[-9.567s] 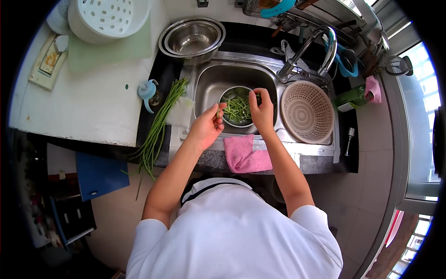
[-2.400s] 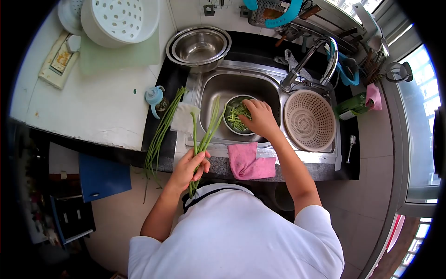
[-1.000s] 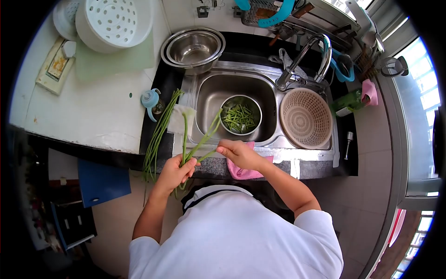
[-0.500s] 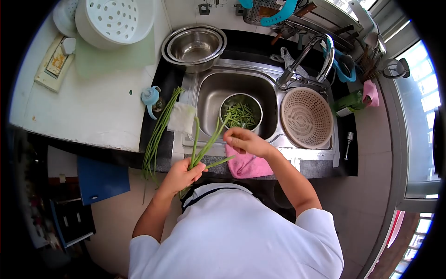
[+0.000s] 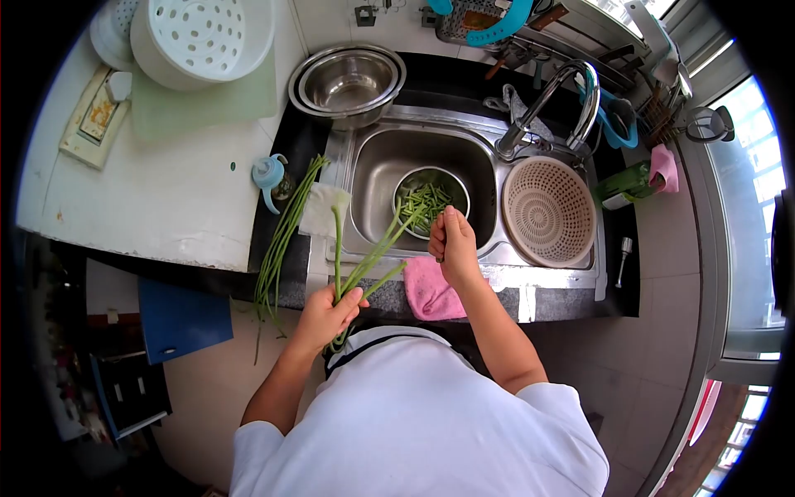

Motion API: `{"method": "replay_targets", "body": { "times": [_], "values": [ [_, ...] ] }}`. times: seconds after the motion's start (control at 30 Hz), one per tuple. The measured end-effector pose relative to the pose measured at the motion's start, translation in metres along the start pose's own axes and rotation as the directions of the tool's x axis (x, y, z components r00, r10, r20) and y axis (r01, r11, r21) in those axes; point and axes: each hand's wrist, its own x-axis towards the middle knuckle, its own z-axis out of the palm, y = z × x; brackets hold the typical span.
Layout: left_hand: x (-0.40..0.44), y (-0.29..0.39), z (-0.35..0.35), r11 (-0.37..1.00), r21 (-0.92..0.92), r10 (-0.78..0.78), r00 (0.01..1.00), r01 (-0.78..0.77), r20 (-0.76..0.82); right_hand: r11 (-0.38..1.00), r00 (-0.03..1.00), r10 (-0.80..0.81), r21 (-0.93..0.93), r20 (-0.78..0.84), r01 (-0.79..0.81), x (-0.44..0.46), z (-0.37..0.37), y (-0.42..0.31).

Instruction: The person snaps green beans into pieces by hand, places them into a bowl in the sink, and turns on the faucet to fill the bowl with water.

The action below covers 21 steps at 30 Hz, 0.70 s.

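My left hand is closed round a few long green stalks, which fan out upward over the sink's front edge. My right hand is closed in a pinch at the lower right rim of a steel bowl; what it holds, if anything, is hidden. Short cut green pieces lie in this bowl, which stands in the sink. More long stalks lie on the black counter left of the sink, beside a whitish cloth.
A beige colander sits right of the basin, below the faucet. A pink cloth lies on the front edge. Nested steel bowls stand behind left, and a blue-lidded bottle stands by the stalks.
My right hand has left the stalks near my left hand and moved right and up to the bowl's rim. My left hand still holds its stalks, after earlier being over the bowl.
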Motion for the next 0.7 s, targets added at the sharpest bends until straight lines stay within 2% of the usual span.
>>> {"method": "replay_targets", "body": {
  "times": [0.03,0.1,0.17,0.2,0.27,0.3,0.37,0.5,0.57,0.6,0.67,0.7],
  "values": [
    [-0.002,0.0,-0.003,0.999,0.0,-0.036,0.999,0.036,0.03,0.996,1.0,-0.002,-0.094,0.023,0.004,0.0,0.0,-0.001],
    [-0.002,0.004,-0.006,0.997,0.055,-0.063,0.995,0.059,0.071,0.951,0.957,0.191,-0.284,0.217,-0.125,-0.008,0.003,-0.004],
    [0.003,0.01,-0.004,0.993,0.103,-0.077,0.99,0.065,0.116,0.869,0.818,0.443,-0.398,0.366,-0.293,-0.01,0.003,-0.007],
    [0.004,0.012,-0.003,0.991,0.109,-0.091,0.985,0.076,0.144,0.868,0.818,0.443,-0.401,0.365,-0.291,-0.01,0.002,-0.007],
    [0.009,0.014,-0.004,0.989,0.115,-0.108,0.98,0.09,0.166,0.776,0.61,0.597,-0.57,0.521,-0.272,-0.011,0.002,-0.003],
    [0.013,0.014,-0.004,0.984,0.165,-0.096,0.978,0.066,0.183,0.775,0.607,0.599,-0.569,0.523,-0.275,-0.011,0.003,-0.001],
    [0.02,0.017,-0.004,0.976,0.213,-0.084,0.976,0.04,0.201,0.774,0.513,0.617,-0.576,0.597,-0.261,-0.009,0.005,-0.002],
    [0.03,0.027,-0.005,0.946,0.324,-0.063,0.978,-0.005,0.2,0.72,0.506,0.669,-0.643,0.544,-0.261,-0.009,0.01,-0.013],
    [0.031,0.032,-0.003,0.908,0.418,-0.07,0.979,-0.017,0.193,0.703,0.465,0.64,-0.71,0.612,-0.032,-0.009,0.011,-0.015],
    [0.031,0.032,-0.004,0.908,0.419,-0.07,0.978,-0.018,0.195,0.704,0.467,0.638,-0.71,0.612,-0.032,-0.01,0.01,-0.011],
    [0.031,0.034,-0.009,0.944,0.331,-0.064,0.984,0.006,0.164,0.814,0.623,0.531,-0.55,0.574,-0.187,-0.012,0.004,0.001],
    [0.031,0.032,-0.01,0.943,0.333,-0.062,0.984,0.004,0.165,0.815,0.625,0.529,-0.549,0.574,-0.186,-0.011,0.003,0.003]
  ]
}}
